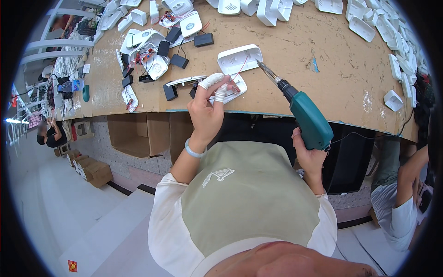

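My left hand (206,115), with white wraps on its fingers, is closed near the table's front edge. Its fingertips pinch a small reddish circuit board (236,86) over a white plastic cover (241,90). A thin red wire (242,66) runs from there toward an open white housing (230,59) just behind. My right hand (308,154) grips a green corded soldering gun (310,117) by its handle. The tool's metal tip points up and left, close to the housing's right end; whether they touch I cannot tell. Beside my left fingers lie a white piece seen edge-on (187,81) and a black box (170,92).
Wired white housings (156,67) and black boxes (203,40) lie at the left. More white shells (362,28) are heaped at the far right and along the back. The tool's cord (369,134) trails right. A cardboard box (134,134) stands below the edge; another person's arm (410,173) is at right.
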{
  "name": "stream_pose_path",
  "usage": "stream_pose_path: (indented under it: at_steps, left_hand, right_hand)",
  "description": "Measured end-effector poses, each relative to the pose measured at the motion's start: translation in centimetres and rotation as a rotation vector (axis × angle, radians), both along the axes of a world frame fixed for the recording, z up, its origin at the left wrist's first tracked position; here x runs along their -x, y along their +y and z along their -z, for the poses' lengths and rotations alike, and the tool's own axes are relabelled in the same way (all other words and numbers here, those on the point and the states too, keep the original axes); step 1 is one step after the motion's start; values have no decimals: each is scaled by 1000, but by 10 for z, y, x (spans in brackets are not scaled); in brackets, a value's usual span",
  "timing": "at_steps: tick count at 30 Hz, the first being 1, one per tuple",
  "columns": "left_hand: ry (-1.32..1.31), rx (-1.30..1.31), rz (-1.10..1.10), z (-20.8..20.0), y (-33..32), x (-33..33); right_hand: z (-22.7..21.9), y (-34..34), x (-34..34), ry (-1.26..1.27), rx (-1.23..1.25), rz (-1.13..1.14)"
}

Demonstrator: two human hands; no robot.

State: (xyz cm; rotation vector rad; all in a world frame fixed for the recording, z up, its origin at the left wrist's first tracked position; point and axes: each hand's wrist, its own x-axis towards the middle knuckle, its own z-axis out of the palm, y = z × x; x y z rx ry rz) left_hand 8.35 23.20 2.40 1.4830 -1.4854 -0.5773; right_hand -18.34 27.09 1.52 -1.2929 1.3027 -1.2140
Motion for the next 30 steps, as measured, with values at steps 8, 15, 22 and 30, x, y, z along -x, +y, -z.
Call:
stream_pose_path:
  at_steps: [8,15,22,30]
  left_hand:
    - [-337,16,-109,-5,-34,28]
    - [-705,129,-154,-11,-32,30]
    - [-741,149,-153,-13,-63,39]
    - [-830,201,-153,3,-73,36]
  right_hand:
    - [2,-8,2,67,39,-46]
    - [8,-16,-1,58,58,-12]
    - [5,-30,-10,123,97,-95]
    - [-1,-46,-20,268,212,-111]
